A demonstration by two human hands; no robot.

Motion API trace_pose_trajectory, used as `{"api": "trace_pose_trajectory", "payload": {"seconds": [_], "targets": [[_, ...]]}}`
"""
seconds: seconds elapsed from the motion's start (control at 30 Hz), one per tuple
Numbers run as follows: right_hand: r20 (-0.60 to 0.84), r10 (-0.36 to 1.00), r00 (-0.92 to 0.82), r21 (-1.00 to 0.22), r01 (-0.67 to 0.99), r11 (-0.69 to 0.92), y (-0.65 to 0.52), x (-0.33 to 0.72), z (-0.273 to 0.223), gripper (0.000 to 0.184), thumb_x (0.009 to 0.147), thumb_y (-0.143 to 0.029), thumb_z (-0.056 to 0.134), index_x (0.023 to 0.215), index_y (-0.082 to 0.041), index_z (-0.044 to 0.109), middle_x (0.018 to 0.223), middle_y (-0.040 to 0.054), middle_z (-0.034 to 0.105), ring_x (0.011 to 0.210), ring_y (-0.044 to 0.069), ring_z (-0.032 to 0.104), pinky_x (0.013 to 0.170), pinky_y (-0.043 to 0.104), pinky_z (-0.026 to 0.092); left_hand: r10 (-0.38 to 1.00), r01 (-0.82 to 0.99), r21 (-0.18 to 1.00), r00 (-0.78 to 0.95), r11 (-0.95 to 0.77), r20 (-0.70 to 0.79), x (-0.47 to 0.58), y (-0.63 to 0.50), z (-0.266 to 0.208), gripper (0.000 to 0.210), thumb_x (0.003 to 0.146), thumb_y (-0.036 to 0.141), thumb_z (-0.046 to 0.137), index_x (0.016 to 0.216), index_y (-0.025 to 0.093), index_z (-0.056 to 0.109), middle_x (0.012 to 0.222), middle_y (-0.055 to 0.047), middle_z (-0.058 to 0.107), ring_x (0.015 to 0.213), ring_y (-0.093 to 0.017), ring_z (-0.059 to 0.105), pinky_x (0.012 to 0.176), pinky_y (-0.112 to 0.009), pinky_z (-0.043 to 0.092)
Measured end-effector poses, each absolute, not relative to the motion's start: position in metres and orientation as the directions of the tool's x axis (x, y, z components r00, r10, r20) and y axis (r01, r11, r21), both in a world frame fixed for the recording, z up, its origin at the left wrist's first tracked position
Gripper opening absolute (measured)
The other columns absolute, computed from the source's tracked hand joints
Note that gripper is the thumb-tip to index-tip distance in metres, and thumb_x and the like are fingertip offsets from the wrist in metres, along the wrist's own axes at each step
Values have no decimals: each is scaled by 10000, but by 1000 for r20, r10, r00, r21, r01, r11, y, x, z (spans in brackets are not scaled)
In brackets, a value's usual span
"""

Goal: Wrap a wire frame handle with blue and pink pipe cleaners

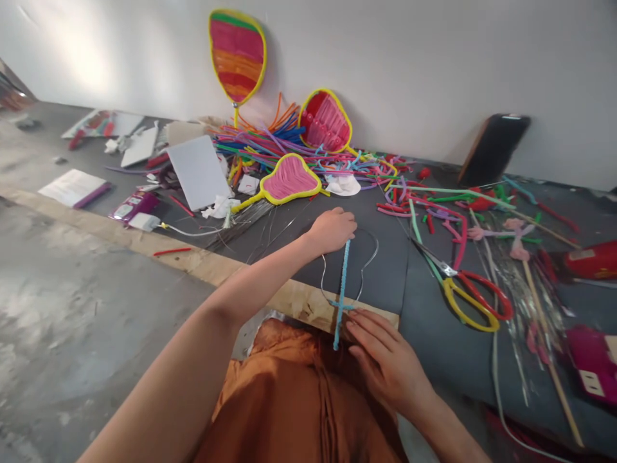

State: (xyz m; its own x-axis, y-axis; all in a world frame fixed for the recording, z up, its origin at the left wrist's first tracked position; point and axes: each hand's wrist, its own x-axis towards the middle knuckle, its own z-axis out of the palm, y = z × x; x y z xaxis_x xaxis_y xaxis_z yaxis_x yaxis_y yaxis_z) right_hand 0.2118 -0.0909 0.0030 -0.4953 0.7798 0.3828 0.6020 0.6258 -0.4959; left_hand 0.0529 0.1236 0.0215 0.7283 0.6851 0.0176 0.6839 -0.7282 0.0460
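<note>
Blue pipe cleaner [344,276] overhangs the near tabletop [385,283] edge, so bumps could skew it. Right hand [393,354] has fingers extended; left hand [333,230] curls, can't tell if pinching.

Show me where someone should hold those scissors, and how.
Probably by the handles, with the right hand coming from the near right: the scissors lie with both loops toward that side, while the blades point away.
</note>
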Motion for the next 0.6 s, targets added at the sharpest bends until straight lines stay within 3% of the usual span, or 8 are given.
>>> {"api": "trace_pose_trajectory", "payload": {"seconds": [0.2, 0.5, 0.6], "targets": [[389, 879, -277, -487, 748, 451, -74, 231, 20, 291, 879, -184, 481, 1131, -227, 619, 1061, 86, 671, 963, 223, 623, 842, 396, 522, 685, 681, 82, 727, -728, 47, 51, 125, 18, 191, 847, 275, 538, 906, 157, 677, 1018, -78, 637, 943, -204, 540, 844, -316, 383], [316, 917, -242, -463, 804, 372, 44, 243, 29, 233, 860, -208, 488, 1019, -181, 657, 1040, 80, 683, 979, 218, 616, 873, 387, 484, 711, 693, 162, 696, -703, 106, 45, 127, 14, 239, 844, 291, 541, 1023, 157, 627, 1041, -86, 634, 982, -217, 546, 885, -339, 398], [266, 923, -279, -439, 817, 373, 87, 231, 21, 209, 825, -156, 524, 964, -189, 677, 995, 66, 702, 957, 219, 621, 882, 387, 458, 751, 722, 212, 650, -659, 120, 43, 125, 15, 380, 813, 294, 588, 1161, 152, 535, 1091, -93, 634, 1018, -236, 545, 884, -355, 412]]}}
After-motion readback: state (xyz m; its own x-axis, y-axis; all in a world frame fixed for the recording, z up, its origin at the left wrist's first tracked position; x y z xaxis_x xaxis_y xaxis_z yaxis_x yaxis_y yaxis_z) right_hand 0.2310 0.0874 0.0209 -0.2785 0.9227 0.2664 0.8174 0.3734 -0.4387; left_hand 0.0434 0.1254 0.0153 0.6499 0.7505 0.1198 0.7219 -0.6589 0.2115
